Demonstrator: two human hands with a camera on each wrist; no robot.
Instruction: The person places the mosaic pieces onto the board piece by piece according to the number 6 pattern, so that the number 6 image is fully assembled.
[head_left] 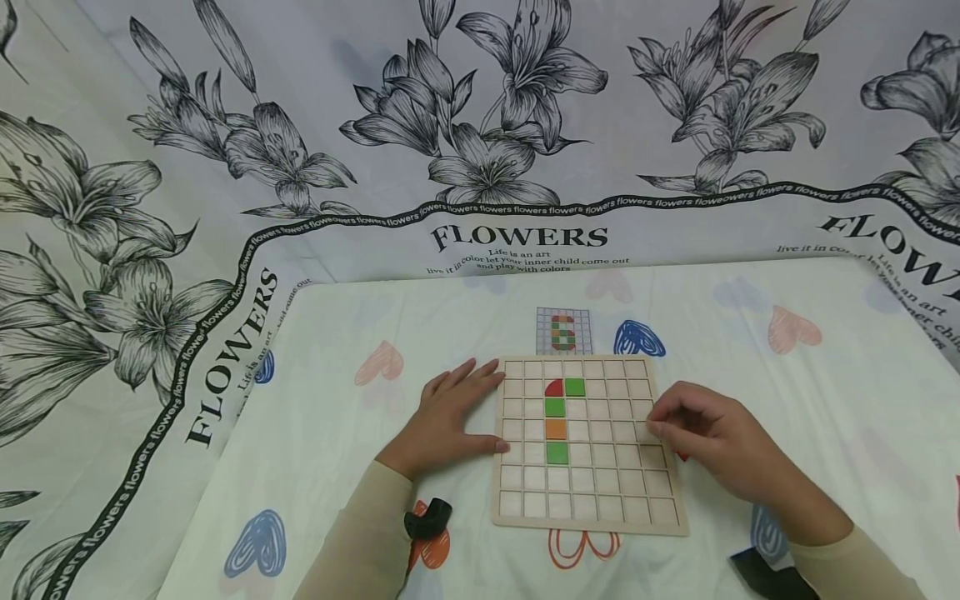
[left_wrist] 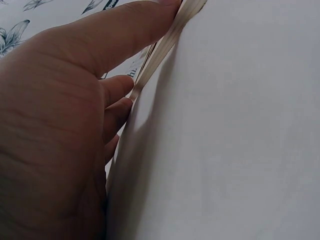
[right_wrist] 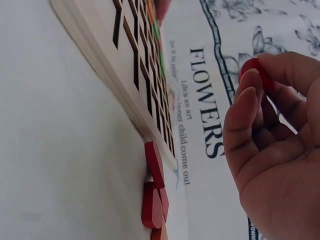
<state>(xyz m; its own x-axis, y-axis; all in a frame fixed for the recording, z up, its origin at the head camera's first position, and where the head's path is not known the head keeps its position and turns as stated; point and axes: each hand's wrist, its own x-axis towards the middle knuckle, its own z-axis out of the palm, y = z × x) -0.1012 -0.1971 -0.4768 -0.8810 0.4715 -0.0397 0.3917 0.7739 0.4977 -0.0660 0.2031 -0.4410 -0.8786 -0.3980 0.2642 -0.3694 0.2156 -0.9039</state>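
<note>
A wooden grid board (head_left: pixel 589 527) lies on the cloth. In its cells sit a red rounded piece (head_left: pixel 553 388), a green square (head_left: pixel 575 387) to its right, and below it a column of green, orange (head_left: pixel 556 429) and green squares. My left hand (head_left: pixel 450 417) rests at the board's left edge, fingers spread, thumb tip on the rim. At the right edge, my right hand (head_left: pixel 712 433) pinches a small red piece (right_wrist: pixel 256 72) between thumb and fingers, above the cloth; the fingers partly cover it.
A small card (head_left: pixel 542 327) with a coloured grid pattern lies behind the board. Several loose red pieces (right_wrist: pixel 151 205) and an orange one (right_wrist: pixel 159 233) lie beside the board's right edge, mostly hidden by my right hand in the head view. Flower-printed fabric (head_left: pixel 397 175) rises behind.
</note>
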